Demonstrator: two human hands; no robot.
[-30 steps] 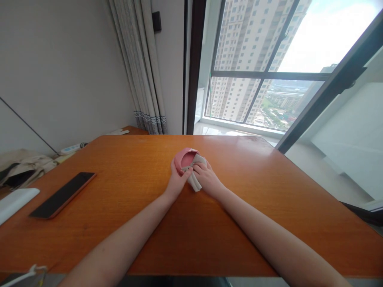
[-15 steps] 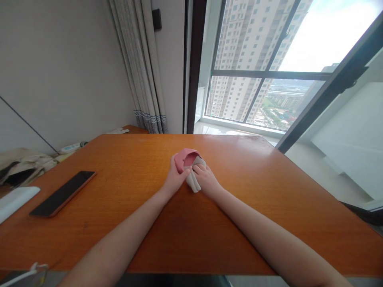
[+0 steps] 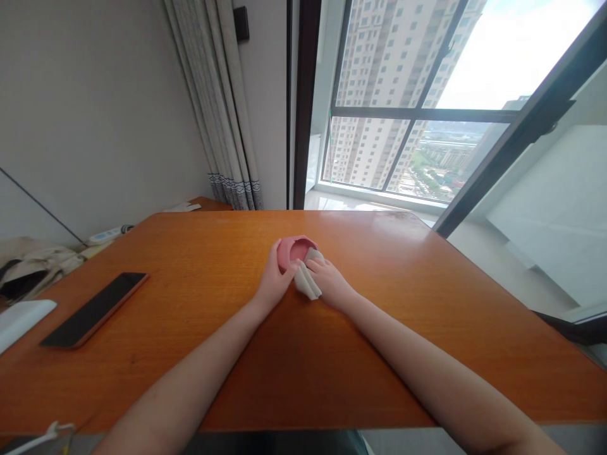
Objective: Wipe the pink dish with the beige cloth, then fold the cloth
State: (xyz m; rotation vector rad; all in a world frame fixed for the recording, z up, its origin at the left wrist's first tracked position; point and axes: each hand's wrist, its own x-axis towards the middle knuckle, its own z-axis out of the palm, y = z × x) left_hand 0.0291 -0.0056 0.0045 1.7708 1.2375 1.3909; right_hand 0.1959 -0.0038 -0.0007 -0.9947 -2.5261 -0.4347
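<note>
A small pink container (image 3: 286,251) with a round opening is tilted towards me above the middle of the table. My left hand (image 3: 274,278) is closed around its left side, thumb at the front edge. My right hand (image 3: 331,282) grips a whitish cloth or tissue (image 3: 307,282) and presses it against the container's right rim. Part of the cloth hangs down between the two hands. The right fingertips are partly hidden by the cloth.
On the wooden table (image 3: 213,246), a dark tablet-like slab (image 3: 97,309) lies at the left, with a white object (image 3: 23,319) beyond it at the edge. A fabric bundle (image 3: 33,265) sits farther left. Past the table's far side are a curtain (image 3: 222,126) and a window (image 3: 412,114).
My right hand and the cloth have shifted slightly at the container's rim, and more of the round opening shows. The whole view has moved a little. Both grips are kept.
</note>
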